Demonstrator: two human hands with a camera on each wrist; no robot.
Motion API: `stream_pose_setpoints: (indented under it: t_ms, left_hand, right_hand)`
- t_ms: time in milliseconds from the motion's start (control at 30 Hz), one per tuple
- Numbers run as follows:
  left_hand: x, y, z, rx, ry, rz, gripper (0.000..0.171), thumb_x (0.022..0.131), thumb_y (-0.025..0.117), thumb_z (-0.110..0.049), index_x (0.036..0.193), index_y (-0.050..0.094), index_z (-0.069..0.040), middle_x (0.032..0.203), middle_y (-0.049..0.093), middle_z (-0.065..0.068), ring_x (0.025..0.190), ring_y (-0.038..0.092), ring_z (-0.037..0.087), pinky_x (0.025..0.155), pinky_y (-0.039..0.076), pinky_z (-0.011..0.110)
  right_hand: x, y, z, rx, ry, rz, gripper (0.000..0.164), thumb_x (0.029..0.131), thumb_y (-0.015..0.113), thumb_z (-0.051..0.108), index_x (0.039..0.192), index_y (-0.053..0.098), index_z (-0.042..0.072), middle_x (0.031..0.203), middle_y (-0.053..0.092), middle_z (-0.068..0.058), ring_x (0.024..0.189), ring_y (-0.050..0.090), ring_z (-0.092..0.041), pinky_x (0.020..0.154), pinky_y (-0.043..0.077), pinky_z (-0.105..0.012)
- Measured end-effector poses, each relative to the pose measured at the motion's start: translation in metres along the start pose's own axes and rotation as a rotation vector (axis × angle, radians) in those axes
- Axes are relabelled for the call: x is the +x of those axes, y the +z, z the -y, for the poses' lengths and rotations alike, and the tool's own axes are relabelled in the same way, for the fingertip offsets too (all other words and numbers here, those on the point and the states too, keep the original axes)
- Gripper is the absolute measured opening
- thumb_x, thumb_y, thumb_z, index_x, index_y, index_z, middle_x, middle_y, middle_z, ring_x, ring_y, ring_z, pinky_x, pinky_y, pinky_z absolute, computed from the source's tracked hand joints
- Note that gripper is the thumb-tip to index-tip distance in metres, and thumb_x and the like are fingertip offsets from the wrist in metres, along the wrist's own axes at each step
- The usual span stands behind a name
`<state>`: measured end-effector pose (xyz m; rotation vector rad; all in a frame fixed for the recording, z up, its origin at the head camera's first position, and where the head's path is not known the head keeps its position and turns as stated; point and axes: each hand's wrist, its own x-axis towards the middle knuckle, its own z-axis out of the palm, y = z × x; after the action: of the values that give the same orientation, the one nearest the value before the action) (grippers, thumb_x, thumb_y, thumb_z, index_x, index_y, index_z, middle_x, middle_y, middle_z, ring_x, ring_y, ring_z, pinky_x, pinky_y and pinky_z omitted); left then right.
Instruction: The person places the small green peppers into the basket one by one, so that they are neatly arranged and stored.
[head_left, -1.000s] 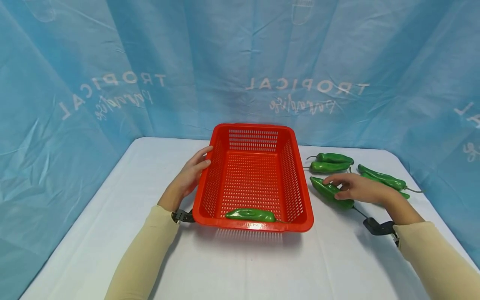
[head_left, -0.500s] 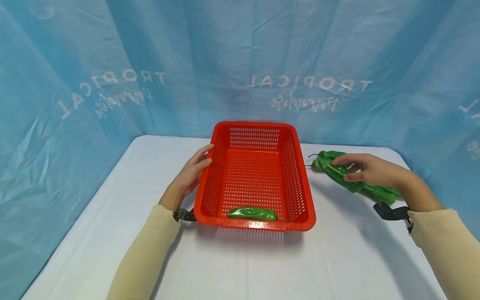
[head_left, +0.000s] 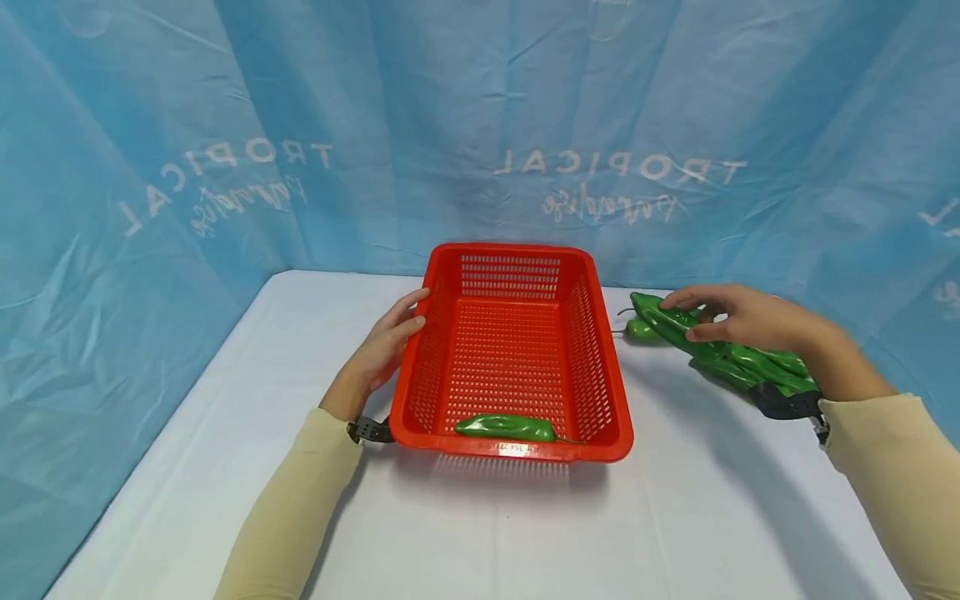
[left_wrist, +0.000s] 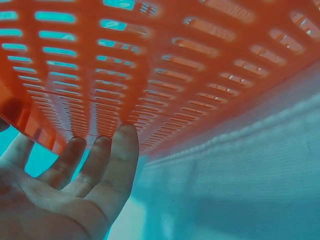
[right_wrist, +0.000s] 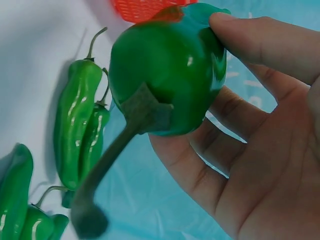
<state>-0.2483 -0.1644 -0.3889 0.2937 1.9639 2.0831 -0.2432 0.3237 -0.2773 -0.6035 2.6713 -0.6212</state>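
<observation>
My right hand (head_left: 750,317) pinches a long green chili pepper (head_left: 663,323) between thumb and fingers, close over the other peppers at the right. In the right wrist view the held pepper (right_wrist: 162,75) has its stem toward the camera, and its far tip is hidden. My left hand (head_left: 385,342) touches the left side of a red plastic basket (head_left: 510,451). The left wrist view shows its fingers (left_wrist: 125,160) fairly straight against the slotted outer wall (left_wrist: 180,75). Inside the basket, near its front wall, lies one green pepper (head_left: 506,427).
Several green peppers (head_left: 757,367) lie at the right of the white table (head_left: 562,533), partly behind the right hand and wrist strap. Another pepper (head_left: 640,331) lies just right of the basket. A blue printed curtain (head_left: 420,125) hangs behind and at both sides.
My right hand lifts its pepper off the table and carries it toward the back, over the other peppers. My left hand stays at the basket's left side.
</observation>
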Motion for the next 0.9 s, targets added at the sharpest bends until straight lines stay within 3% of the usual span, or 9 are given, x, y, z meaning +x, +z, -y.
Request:
stream_pose_setpoints:
  t_ms: [167,333,567,900]
  left_hand:
    - [0.004,0.003,-0.001,0.012,0.012,0.011,0.057,0.103,0.047,-0.021,0.156,0.027,-0.025,0.156,0.038,0.015,0.134,0.048,0.036,0.097,0.057,0.039]
    - [0.002,0.002,0.001,0.008,0.004,-0.015,0.057,0.102,0.047,-0.020,0.156,0.027,-0.025,0.155,0.038,0.013,0.133,0.049,0.036,0.097,0.056,0.040]
    - [-0.001,0.000,0.005,0.002,-0.004,-0.001,0.058,0.103,0.047,-0.022,0.157,0.026,-0.027,0.156,0.037,0.014,0.133,0.049,0.036,0.095,0.057,0.039]
    - [-0.003,0.001,0.000,-0.013,-0.013,-0.003,0.058,0.104,0.045,-0.020,0.157,0.024,-0.025,0.157,0.035,0.014,0.134,0.047,0.037,0.094,0.057,0.035]
  right_hand:
    - [0.001,-0.010,0.006,0.012,-0.024,0.002,0.051,0.094,0.067,0.017,0.142,0.050,0.013,0.140,0.054,-0.021,0.123,0.055,-0.041,0.085,0.056,-0.043]
    - [0.011,-0.018,0.019,-0.006,-0.028,0.013,0.051,0.093,0.068,0.016,0.142,0.052,0.014,0.142,0.055,-0.018,0.123,0.056,-0.038,0.090,0.055,-0.048]
    - [0.023,-0.020,0.034,-0.019,-0.070,0.049,0.048,0.093,0.067,0.009,0.139,0.055,0.011,0.144,0.052,-0.018,0.127,0.053,-0.042,0.091,0.056,-0.052]
    - [0.032,-0.027,0.054,-0.074,-0.104,0.026,0.046,0.092,0.068,0.011,0.137,0.058,0.016,0.141,0.056,-0.013,0.121,0.057,-0.034,0.088,0.057,-0.046]
